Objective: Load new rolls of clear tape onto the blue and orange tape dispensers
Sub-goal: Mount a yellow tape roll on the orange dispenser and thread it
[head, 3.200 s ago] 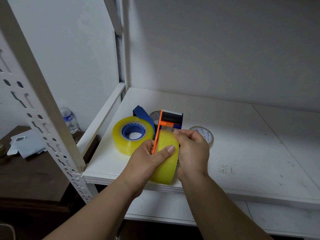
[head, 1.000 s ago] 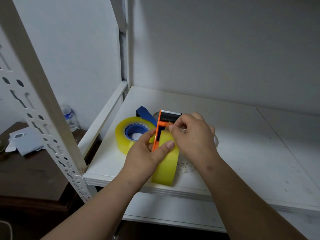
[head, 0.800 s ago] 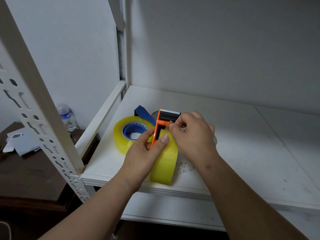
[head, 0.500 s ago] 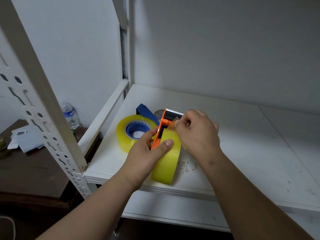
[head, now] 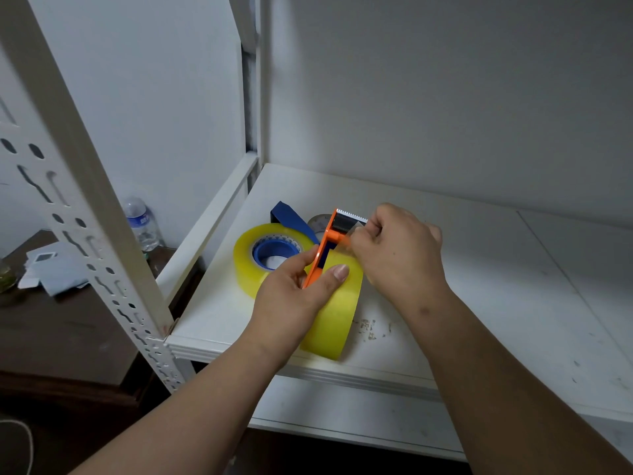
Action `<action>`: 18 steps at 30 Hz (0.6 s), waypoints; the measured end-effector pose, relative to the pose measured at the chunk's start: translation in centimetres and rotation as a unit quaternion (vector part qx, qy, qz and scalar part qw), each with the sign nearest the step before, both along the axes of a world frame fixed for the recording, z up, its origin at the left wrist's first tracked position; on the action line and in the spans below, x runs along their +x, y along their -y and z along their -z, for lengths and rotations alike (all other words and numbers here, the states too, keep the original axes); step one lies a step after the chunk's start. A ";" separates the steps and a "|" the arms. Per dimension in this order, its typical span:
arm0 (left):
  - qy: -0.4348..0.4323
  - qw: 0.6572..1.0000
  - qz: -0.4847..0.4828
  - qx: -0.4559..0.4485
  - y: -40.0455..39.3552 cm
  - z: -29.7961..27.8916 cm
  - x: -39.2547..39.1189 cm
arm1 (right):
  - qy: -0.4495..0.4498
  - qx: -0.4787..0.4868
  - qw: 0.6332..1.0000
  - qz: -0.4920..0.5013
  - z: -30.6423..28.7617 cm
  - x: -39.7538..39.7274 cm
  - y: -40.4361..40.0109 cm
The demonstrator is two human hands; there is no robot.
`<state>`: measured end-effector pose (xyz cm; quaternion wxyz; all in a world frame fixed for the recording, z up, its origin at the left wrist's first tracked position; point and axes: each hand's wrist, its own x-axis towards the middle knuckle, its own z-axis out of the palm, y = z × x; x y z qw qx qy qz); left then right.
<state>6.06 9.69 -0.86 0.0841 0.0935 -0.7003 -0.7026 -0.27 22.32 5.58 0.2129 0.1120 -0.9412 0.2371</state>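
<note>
My left hand (head: 294,296) grips the orange tape dispenser (head: 325,245) with a yellowish roll of clear tape (head: 337,313) mounted on it, held upright at the shelf's front edge. My right hand (head: 397,255) pinches the tape's loose end beside the dispenser's black roller and toothed blade (head: 349,217). Behind them the blue dispenser (head: 291,219) lies flat on the shelf with another yellowish roll (head: 250,258) on its blue hub. Part of an empty tape core (head: 317,224) shows behind the orange dispenser.
The white shelf board (head: 479,303) has walls at the back and left. A perforated white upright (head: 85,200) stands at the front left corner. A water bottle (head: 142,224) and papers (head: 51,269) sit on a dark table lower left.
My right hand has moved from the top of the roll up to the dispenser's head, drawing the tape end toward the blade. The left hand keeps the same hold.
</note>
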 end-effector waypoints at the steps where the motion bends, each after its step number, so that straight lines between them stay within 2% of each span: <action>1: 0.004 1.000 -0.008 -0.003 0.0 0.0 0.0 | 0.003 0.003 1.000 -0.002 -0.1 -0.1 0.0; 10: 0.020 1.000 0.001 -0.023 0.5 -0.4 0.0 | -0.021 0.014 0.995 -0.092 -1.2 0.5 0.6; 12: 0.023 1.000 0.008 -0.019 0.6 -0.5 0.0 | 0.035 0.005 0.995 -0.097 -2.1 -0.2 -0.1; 15: 0.029 0.999 0.016 -0.023 1.0 -0.4 0.1 | 0.167 -0.057 0.976 -0.129 -3.8 -1.1 -1.3; 18: 0.033 0.999 0.028 -0.019 1.0 -0.5 0.1 | 0.216 -0.024 0.964 -0.154 -5.1 -1.6 -2.0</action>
